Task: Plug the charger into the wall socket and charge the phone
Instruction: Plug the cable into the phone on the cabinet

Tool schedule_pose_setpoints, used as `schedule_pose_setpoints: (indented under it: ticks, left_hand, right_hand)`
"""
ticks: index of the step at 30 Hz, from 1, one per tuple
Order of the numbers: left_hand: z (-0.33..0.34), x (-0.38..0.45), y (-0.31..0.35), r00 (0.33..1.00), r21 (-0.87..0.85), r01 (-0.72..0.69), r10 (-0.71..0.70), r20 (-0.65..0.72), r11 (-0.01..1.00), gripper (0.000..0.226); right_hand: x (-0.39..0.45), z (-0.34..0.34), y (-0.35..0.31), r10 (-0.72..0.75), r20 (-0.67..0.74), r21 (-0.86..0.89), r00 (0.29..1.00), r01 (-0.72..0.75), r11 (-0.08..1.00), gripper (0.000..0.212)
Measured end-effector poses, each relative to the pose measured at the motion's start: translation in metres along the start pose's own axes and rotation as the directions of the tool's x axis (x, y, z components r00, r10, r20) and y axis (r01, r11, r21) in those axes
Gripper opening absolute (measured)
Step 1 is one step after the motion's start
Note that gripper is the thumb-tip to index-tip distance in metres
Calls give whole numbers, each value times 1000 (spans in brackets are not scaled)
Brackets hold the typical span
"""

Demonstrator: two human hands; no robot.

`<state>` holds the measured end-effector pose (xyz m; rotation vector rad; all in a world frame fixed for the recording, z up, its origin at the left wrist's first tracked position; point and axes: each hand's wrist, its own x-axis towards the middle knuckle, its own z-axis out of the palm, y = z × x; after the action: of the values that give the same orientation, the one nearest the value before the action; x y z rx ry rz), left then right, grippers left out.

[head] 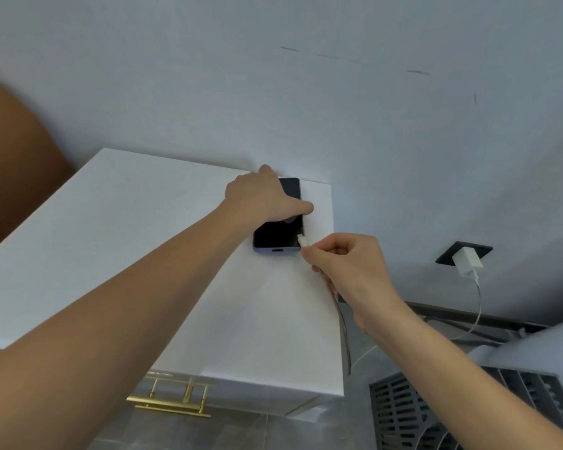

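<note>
Near the back right corner of the white desk [117, 241], up against the wall [306, 92], the phone [275, 235] lies flat with its dark screen up and its charging port facing six o'clock. The left hand [260, 196] presses down on the phone's upper half, its grip closed over the body with the thumb stretched across toward three o'clock. At about four o'clock from the phone, the right hand [342, 264] pinches the cable plug [303, 241] between thumb and fingers; its white tip sits just beside the phone's lower right corner, not yet in the port. The cable [343, 326] trails down over the desk's edge. Farther out at three o'clock, the charger [467, 262] already sits in the wall socket [449, 254].

So the plugging-in at the wall looks done, and the step in hand is joining cable to phone. Next, the plug likely needs swinging to the port at the bottom edge, lining up square, then pushing in while the left hand braces the phone.
</note>
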<state>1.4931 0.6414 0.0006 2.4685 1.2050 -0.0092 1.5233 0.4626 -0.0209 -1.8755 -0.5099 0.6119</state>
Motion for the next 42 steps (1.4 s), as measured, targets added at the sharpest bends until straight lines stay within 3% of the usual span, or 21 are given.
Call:
schedule_pose_setpoints:
  ticks: [11, 16, 42]
  left_hand:
    - [-15, 12, 8, 995, -123, 19, -6, 101, 992, 61]
    - [-16, 15, 14, 995, -120, 6, 6, 99, 993, 54]
    - [-8, 13, 15, 998, 7, -43, 44, -55, 999, 63]
  right_hand:
    - [-13, 14, -3, -50, -9, 25, 999, 51, 998, 19]
    - [-13, 14, -4, -79, -79, 56, 994, 84, 995, 18]
    - [-12, 19, -6, 4, -72, 61, 997, 0, 998, 16]
